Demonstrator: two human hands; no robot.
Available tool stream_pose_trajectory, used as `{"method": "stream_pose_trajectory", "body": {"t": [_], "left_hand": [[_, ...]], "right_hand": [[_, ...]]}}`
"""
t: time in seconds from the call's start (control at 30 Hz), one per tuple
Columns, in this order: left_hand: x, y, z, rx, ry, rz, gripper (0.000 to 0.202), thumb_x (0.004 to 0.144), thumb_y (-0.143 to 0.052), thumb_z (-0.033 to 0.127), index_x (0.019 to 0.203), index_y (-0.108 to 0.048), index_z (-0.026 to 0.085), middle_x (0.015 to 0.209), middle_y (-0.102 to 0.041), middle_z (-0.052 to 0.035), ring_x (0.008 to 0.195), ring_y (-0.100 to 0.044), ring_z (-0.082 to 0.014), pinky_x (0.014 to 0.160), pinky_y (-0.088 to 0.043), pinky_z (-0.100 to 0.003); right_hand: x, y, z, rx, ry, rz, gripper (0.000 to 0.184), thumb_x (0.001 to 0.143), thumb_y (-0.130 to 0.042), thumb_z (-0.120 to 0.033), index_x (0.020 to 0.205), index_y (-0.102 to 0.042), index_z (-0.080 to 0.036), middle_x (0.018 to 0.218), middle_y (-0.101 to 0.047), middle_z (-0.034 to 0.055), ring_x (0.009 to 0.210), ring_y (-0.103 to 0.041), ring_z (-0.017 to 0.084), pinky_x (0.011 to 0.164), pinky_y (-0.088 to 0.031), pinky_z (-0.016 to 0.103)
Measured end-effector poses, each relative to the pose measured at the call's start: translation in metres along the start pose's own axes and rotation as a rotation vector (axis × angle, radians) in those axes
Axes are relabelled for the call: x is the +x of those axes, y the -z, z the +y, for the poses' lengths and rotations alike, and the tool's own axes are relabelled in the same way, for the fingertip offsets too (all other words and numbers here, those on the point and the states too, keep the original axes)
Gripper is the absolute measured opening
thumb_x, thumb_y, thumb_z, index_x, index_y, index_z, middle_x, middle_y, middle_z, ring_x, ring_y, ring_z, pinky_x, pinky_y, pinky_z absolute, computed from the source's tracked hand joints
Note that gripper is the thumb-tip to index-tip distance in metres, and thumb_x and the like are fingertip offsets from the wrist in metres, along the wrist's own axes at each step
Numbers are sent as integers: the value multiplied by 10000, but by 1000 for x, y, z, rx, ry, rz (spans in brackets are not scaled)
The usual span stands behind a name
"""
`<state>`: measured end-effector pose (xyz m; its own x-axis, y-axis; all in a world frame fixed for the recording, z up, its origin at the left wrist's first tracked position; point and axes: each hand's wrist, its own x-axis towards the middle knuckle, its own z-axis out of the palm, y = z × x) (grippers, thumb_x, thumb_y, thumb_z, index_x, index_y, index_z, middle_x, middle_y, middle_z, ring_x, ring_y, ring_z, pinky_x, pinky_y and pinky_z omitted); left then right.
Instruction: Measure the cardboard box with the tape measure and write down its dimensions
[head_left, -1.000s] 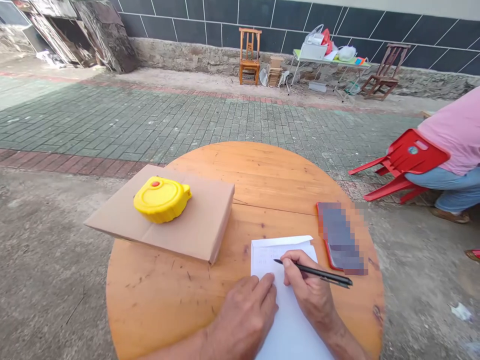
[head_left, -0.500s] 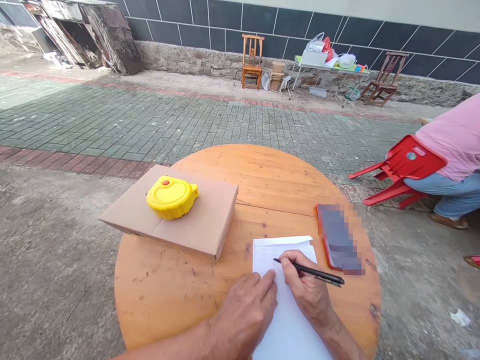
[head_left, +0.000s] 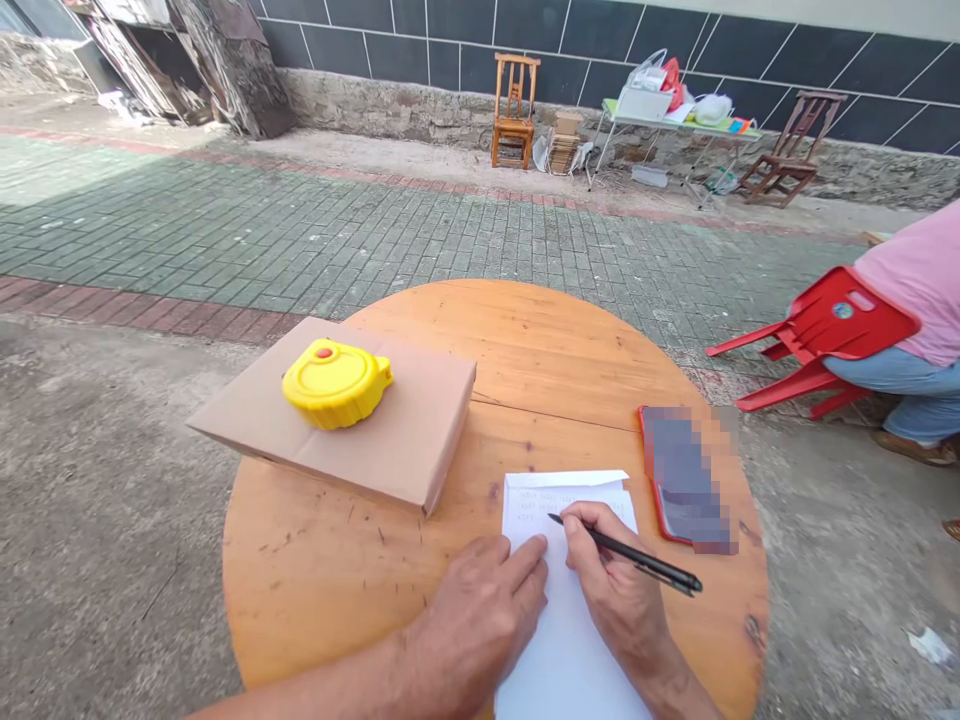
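White paper [head_left: 562, 620] lies on the round wooden table [head_left: 315, 580], with lines of small handwriting near its top and a folded strip along its upper edge. Between the thumb and fingers of my right hand [head_left: 619, 585] is a black pen [head_left: 645, 560], its tip at the writing. My left hand [head_left: 487, 605] rests flat on the paper's left side, fingers stretched toward the pen tip. To the right of the paper is a phone [head_left: 686, 475] with a red edge, its screen blurred out. A yellow tape measure [head_left: 336, 385] sits on a flat cardboard box [head_left: 409, 420] at the left.
At the right, a person in a pink top [head_left: 919, 280] sits on a red plastic chair [head_left: 847, 310]. By the far wall stand a wooden chair [head_left: 514, 110], a folding table [head_left: 679, 120] bearing bags and a white box, and a darker chair [head_left: 795, 150].
The view has shifted slightly. The pen's back end has tipped a little lower to the right, while its tip stays at the writing. My left hand remains on the paper.
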<state>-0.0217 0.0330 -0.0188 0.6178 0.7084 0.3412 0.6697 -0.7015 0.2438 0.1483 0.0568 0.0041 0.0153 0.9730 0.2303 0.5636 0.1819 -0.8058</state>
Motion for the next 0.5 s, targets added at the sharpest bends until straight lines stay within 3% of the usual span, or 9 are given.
{"method": "stream_pose_trajectory", "body": {"t": [0.27, 0.5], "left_hand": [[-1, -1, 0, 9, -11, -3, 115, 866, -567, 117, 959, -611, 169, 1183, -649, -67, 800, -589, -200, 676, -501, -352], [0, 0, 0, 19, -10, -14, 162, 870, -553, 119, 1015, -609, 167, 1201, -645, -60, 784, -570, -191, 690, -493, -343]], "right_hand": [[3, -2, 2, -29, 42, -25, 227, 943, -486, -294, 771, -603, -202, 591, -537, -43, 501, -483, 108, 493, -407, 208], [2, -3, 2, -32, 47, -38, 234, 947, -477, -293, 772, -603, -203, 637, -587, -26, 555, -536, 123, 537, -439, 215]]}}
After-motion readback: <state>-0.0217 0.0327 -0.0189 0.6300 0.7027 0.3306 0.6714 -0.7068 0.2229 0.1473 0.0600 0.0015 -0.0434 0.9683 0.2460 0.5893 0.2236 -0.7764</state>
